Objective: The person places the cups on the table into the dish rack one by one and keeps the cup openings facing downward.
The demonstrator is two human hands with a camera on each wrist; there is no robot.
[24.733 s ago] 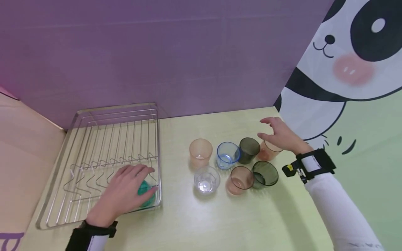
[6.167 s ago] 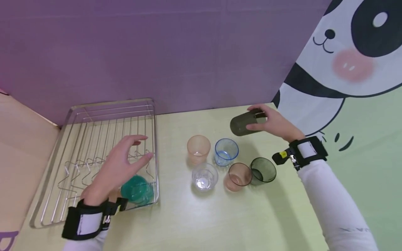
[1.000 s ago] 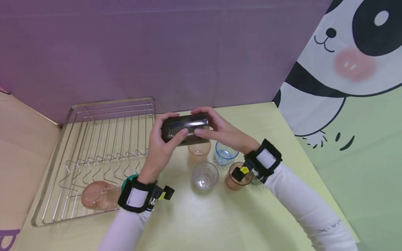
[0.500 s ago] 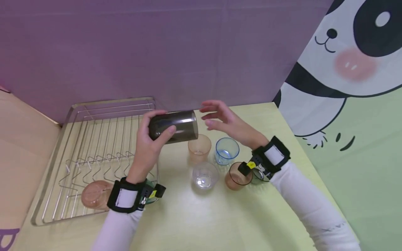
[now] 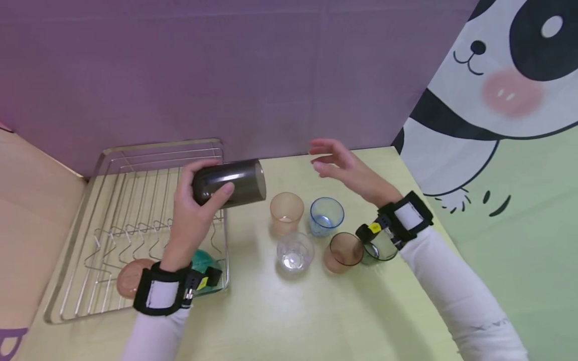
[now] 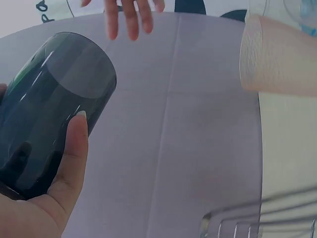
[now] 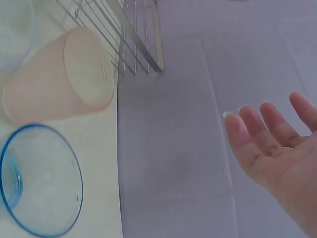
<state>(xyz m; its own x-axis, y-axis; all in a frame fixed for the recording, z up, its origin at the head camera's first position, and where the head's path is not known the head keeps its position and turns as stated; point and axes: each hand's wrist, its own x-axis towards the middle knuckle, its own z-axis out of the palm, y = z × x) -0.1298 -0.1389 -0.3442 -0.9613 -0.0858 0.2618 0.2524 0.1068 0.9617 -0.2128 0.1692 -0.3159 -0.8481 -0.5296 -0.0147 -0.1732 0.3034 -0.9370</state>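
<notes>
My left hand (image 5: pixel 190 223) grips a dark grey drinking glass (image 5: pixel 239 183) near its base, thumb along the near side. The glass lies on its side in the air, mouth toward the right, above the right part of the wire dish rack (image 5: pixel 227 235). In the left wrist view the same glass (image 6: pixel 44 114) tilts with its mouth upward. My right hand (image 5: pixel 354 173) hovers over the back of the table with loosely bent fingers and nothing in it. Below it are a blue-rimmed glass (image 5: pixel 326 216) and a peach glass (image 5: pixel 287 213).
On the rack lie a pinkish glass (image 5: pixel 131 281) and a teal glass (image 5: pixel 203 263), both partly behind my left wrist. A clear glass (image 5: pixel 295 254), a brownish-pink glass (image 5: pixel 345 253) and a grey-green glass (image 5: pixel 386 246) stand nearer. A purple cloth wall (image 5: pixel 271 90) rises behind the table.
My right hand has let go of the dark glass and drawn away to the right. The left hand has carried it left over the rack. Earlier, a pinkish glass moved from the table to the rack.
</notes>
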